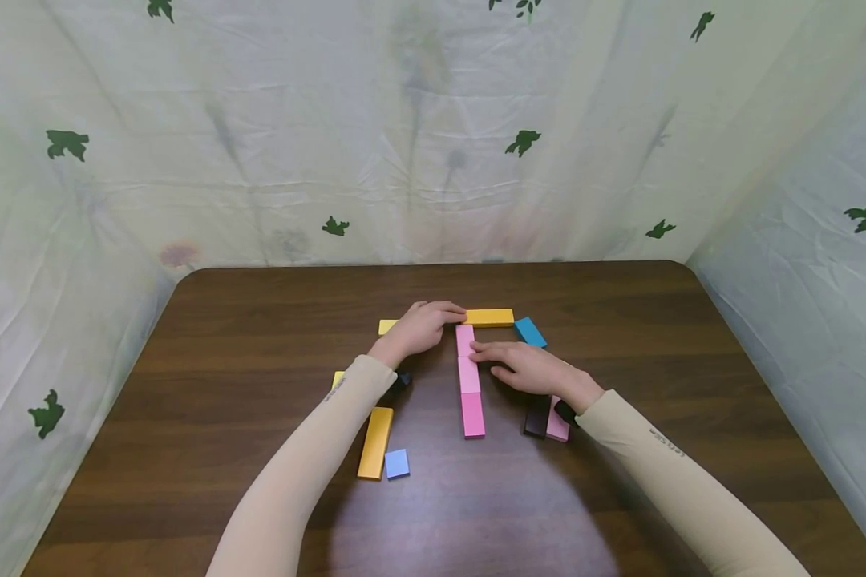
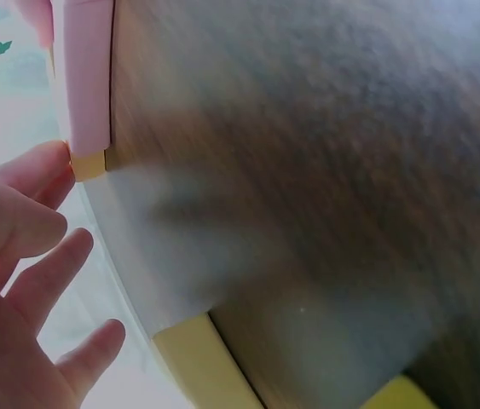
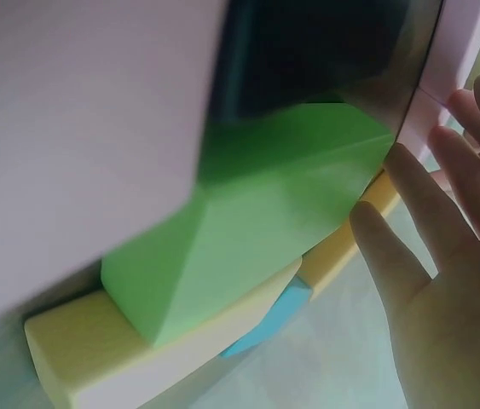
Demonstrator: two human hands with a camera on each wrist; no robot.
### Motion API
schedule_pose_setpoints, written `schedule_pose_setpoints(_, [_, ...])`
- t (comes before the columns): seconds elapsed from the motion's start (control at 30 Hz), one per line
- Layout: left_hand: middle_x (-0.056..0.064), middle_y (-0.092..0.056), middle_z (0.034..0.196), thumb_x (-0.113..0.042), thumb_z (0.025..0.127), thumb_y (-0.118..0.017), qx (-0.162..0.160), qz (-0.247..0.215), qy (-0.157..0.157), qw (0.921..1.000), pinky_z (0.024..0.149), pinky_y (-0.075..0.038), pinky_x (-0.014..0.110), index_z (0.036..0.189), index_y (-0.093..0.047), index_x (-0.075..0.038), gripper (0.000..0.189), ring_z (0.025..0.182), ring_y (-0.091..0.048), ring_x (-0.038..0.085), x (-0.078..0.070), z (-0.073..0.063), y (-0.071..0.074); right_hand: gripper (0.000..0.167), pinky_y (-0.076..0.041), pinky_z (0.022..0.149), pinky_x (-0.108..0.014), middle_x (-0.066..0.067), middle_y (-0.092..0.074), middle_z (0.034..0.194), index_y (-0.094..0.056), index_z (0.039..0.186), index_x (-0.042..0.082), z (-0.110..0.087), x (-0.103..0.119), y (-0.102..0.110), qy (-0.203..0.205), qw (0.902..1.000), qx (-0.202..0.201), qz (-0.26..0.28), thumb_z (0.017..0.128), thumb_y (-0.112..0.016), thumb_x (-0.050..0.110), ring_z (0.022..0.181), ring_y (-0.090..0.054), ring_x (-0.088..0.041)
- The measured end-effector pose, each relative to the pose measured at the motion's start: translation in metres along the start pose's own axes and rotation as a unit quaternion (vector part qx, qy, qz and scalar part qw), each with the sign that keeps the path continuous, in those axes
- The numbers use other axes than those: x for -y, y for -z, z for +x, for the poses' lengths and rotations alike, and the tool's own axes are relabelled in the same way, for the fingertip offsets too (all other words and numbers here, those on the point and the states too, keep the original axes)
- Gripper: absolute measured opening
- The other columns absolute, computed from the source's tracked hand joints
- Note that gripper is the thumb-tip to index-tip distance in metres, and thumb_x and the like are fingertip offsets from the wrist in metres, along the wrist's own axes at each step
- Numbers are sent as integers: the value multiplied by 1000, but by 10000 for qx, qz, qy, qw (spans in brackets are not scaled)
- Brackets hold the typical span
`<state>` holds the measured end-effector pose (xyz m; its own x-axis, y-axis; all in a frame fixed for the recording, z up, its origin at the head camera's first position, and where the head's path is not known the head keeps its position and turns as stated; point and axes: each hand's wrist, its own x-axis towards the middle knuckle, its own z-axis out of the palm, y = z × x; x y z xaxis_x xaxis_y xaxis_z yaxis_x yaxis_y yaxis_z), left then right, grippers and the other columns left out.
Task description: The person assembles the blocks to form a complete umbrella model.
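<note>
- Left hand point(image 1: 420, 327): fingers loosely extended, tips at the orange block's point(image 1: 491, 318) left end.
- Right hand point(image 1: 527, 367): fingers nearly straight, tips against the pink block row point(image 1: 469, 377), mid-table.
- Yellow block point(image 1: 386, 327): partly hidden by the left hand.
- Green block point(image 3: 248, 230): visible only from the right wrist.

There are 4 pink blocks point(image 1: 470, 374), 3 yellow blocks point(image 3: 95, 336), 2 orange blocks point(image 1: 488, 318), 2 blue blocks point(image 1: 530, 332), 1 black block point(image 1: 536, 417) and 1 green block point(image 3: 248, 230), 13 in all by what shows; whether more lie hidden cannot be told. They share 1 worktop point(image 1: 188, 417). The person shows 1 left hand point(image 1: 418, 327), 1 right hand point(image 1: 527, 366) and 2 sleeves point(image 1: 292, 473). At least 8 green leaf prints point(image 1: 67, 144) can be counted.
</note>
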<state>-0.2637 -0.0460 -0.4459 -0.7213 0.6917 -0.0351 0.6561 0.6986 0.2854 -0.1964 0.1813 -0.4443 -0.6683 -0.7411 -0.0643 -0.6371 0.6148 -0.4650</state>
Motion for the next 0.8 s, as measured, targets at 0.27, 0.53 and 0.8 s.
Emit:
schedule_pose_setpoints(0.27, [3, -51, 139, 5, 93, -38, 117, 73, 72, 9999, 106, -27, 53, 134, -58, -12, 49, 132, -41, 22, 0, 2, -1, 42, -36, 104, -42, -7, -43, 146, -54, 137, 6, 1, 1, 0, -91, 9999, 42, -2, 95, -56, 7, 132, -41, -25])
schedule_pose_setpoints(0.53, [2, -48, 142, 5, 93, -39, 151, -188, 72, 9997, 109, -27, 47, 136, -55, -10, 49, 135, -37, 22, 4, -6, 0, 40, -36, 103, -42, -9, -44, 145, -55, 135, 5, 0, 0, 1, 43, 10000, -26, -29, 95, -55, 5, 132, -41, -27])
schedule_pose_setpoints(0.8, [4, -47, 143, 0, 95, -44, 144, -621, 285, 9976, 110, -26, 41, 138, -53, -9, 44, 136, -36, 23, 14, -28, 8, 40, -36, 103, -43, -9, -44, 145, -55, 134, 5, 1, -3, -2, 80, 10000, -54, -23, 95, -55, 6, 132, -41, -27])
